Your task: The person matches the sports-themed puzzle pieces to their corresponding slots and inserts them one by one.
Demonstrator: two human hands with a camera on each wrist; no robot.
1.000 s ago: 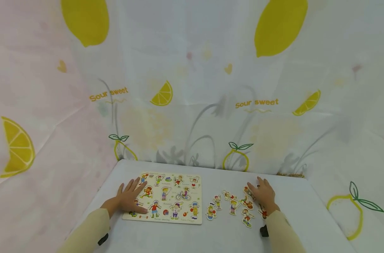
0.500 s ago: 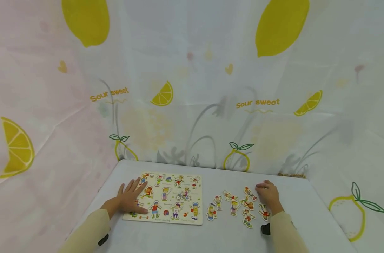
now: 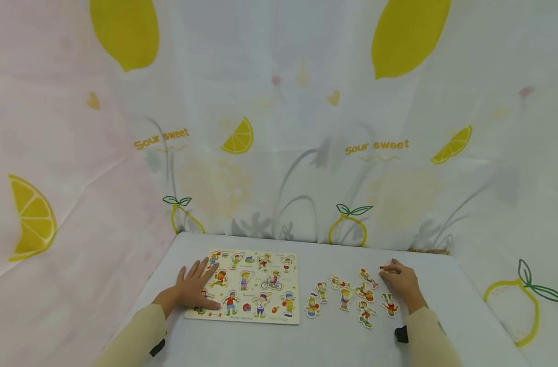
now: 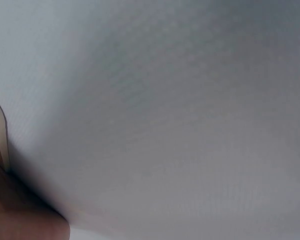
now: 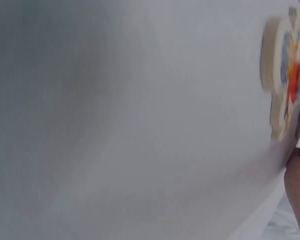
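A flat cream puzzle board (image 3: 242,316) printed with sports figures lies at the left of the white table. My left hand (image 3: 192,290) rests spread across its left edge, covering some figures; the left wrist view catches only my thumb (image 4: 32,225) and a bit of the board. To the right, my right hand (image 3: 404,283) pinches a small puzzle piece (image 3: 381,268), mostly hidden by the fingers. Just below lies a loose red-and-green figure piece (image 3: 389,305). In the right wrist view, a wooden figure piece (image 5: 282,65) shows beside my thumb (image 5: 297,185).
Several loose figure pieces lie between the board and my right hand, among them a skater (image 3: 365,314), a basketball player (image 3: 368,278) and one nearest the board (image 3: 312,306). Lemon-printed cloth (image 3: 279,188) hangs behind and around the table (image 3: 270,346).
My right hand has drawn back to the right off the loose pieces, uncovering several, its fingertips now closed together. The left hand has stayed on the board; the view has shifted slightly.
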